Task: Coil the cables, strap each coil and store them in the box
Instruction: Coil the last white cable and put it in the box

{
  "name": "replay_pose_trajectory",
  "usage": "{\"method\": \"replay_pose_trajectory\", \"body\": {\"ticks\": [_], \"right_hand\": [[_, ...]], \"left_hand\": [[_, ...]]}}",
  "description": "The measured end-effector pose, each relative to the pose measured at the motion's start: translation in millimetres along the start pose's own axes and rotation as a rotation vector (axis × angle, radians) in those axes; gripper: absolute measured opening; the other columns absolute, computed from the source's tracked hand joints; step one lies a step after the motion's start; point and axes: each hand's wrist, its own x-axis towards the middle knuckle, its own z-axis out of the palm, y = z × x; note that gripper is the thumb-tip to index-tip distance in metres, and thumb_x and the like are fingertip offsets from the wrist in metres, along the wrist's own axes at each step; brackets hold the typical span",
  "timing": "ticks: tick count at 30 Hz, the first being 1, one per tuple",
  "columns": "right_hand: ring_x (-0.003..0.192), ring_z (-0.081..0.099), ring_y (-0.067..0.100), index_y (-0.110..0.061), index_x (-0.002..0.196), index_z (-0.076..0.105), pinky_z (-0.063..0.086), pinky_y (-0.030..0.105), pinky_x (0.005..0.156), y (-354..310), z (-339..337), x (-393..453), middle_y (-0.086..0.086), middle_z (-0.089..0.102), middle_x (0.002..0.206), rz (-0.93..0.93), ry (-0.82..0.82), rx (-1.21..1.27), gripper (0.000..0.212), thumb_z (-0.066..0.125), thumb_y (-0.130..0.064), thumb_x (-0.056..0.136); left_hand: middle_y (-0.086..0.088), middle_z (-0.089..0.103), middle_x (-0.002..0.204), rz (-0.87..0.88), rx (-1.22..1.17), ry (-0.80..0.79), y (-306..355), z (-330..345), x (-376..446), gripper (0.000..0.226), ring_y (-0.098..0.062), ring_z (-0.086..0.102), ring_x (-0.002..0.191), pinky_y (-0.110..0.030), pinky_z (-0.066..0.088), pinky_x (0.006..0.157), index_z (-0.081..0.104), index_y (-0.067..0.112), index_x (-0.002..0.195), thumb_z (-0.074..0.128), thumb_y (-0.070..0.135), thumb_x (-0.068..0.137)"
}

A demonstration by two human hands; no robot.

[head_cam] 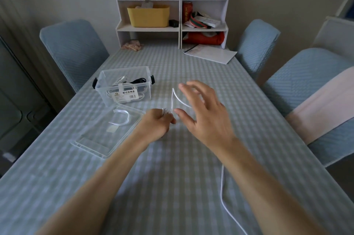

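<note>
My left hand grips several loops of a thin white cable above the middle of the table. One loop arcs up from that hand and across to my right hand, whose fingers are spread and relaxed with the cable running under them. The cable's loose tail trails down the tablecloth toward the near right edge. A clear plastic box stands to the left and holds coiled black and white cables. In front of it lies its clear lid, with a white strap on top.
The table wears a pale checked cloth. A white shelf unit with a yellow bin stands at the far end, with papers beside it. Blue-covered chairs stand at the left and right.
</note>
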Motion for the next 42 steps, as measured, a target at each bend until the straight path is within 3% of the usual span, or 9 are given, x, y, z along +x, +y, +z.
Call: {"method": "replay_pose_trajectory", "body": {"ticks": [3,7,11,15,17,20,27,33,42], "right_hand": [[0.084,0.064,0.020,-0.008,0.123,0.068,0.056,0.034,0.061,-1.7,6.0,2.3,0.007,0.069,0.108,-0.146,0.007,-0.111,0.031,0.070,-0.013,0.092],[0.065,0.061,0.019,-0.002,0.102,0.073,0.051,0.033,0.046,3.9,13.5,-7.2,0.004,0.066,0.080,-0.017,-0.006,-0.138,0.019,0.067,0.007,0.086],[0.063,0.061,0.019,-0.002,0.089,0.068,0.052,0.034,0.049,1.5,7.4,-8.6,0.004,0.065,0.079,0.220,0.012,0.019,0.012,0.059,-0.008,0.095],[0.058,0.051,0.003,-0.009,0.082,0.065,0.039,0.019,0.054,-3.1,-1.8,-9.2,-0.008,0.060,0.072,0.484,0.015,0.119,0.015,0.060,-0.014,0.096],[0.051,0.046,0.009,-0.008,0.075,0.062,0.034,0.019,0.050,-4.7,-8.8,-6.5,-0.009,0.052,0.060,0.593,0.009,0.204,0.024,0.059,-0.016,0.097],[0.049,0.046,0.023,0.001,0.068,0.055,0.036,0.029,0.048,-11.1,-21.7,1.9,0.011,0.056,0.056,0.704,-0.037,0.324,0.041,0.054,-0.024,0.101],[0.043,0.042,0.016,0.007,0.061,0.045,0.037,0.026,0.046,-22.7,-47.6,16.7,0.011,0.044,0.052,1.073,-0.161,0.462,0.066,0.045,-0.044,0.102],[0.026,0.030,0.008,-0.008,0.058,0.055,0.024,0.017,0.033,-36.5,-90.2,13.8,-0.001,0.053,0.037,1.220,-0.460,0.482,0.063,0.036,-0.047,0.104],[0.034,0.027,0.011,-0.007,0.074,0.060,0.019,0.020,0.037,-60.0,-183.8,25.2,0.013,0.072,0.063,1.241,-0.437,0.411,0.059,0.035,-0.051,0.103]], "left_hand": [[0.005,0.046,0.043,0.025,0.019,0.004,-1.9,1.0,-1.4,0.032,-0.009,0.041,0.039,-0.023,0.033,0.048,0.064,0.015,0.067,0.048,0.015,0.096],[0.005,0.047,0.043,-0.007,-0.064,0.000,-1.3,-1.2,-3.5,0.030,-0.010,0.041,0.037,-0.023,0.032,0.045,0.064,0.010,0.072,0.048,0.014,0.097],[0.005,0.039,0.042,-0.088,-0.343,0.032,0.4,-6.0,-1.0,0.029,-0.010,0.034,0.036,-0.022,0.035,0.046,0.060,0.006,0.079,0.044,0.015,0.102],[0.004,0.035,0.042,-0.110,-0.551,0.047,0.8,-10.6,2.1,0.028,-0.011,0.028,0.036,-0.026,0.036,0.052,0.058,0.006,0.079,0.042,0.012,0.102],[0.004,0.034,0.042,-0.103,-0.605,0.037,2.7,-10.6,1.6,0.027,-0.011,0.027,0.036,-0.027,0.035,0.054,0.058,0.006,0.079,0.042,0.011,0.101],[0.004,0.034,0.043,-0.110,-0.661,0.014,6.5,-8.6,0.8,0.027,-0.011,0.025,0.037,-0.026,0.034,0.054,0.057,0.006,0.080,0.042,0.012,0.101],[0.000,0.046,0.046,-0.104,-0.697,-0.091,13.5,2.5,-13.3,0.028,-0.011,0.031,0.034,-0.026,0.030,0.052,0.056,0.005,0.080,0.040,0.011,0.101],[-0.004,0.051,0.051,-0.078,-0.699,-0.178,22.5,11.2,-44.0,0.028,-0.011,0.037,0.034,-0.028,0.029,0.054,0.056,0.005,0.081,0.039,0.010,0.102],[-0.002,0.050,0.047,0.007,-0.702,-0.292,88.0,29.4,-111.3,0.026,-0.011,0.033,0.033,-0.027,0.026,0.054,0.055,0.007,0.079,0.041,0.010,0.100]]}}
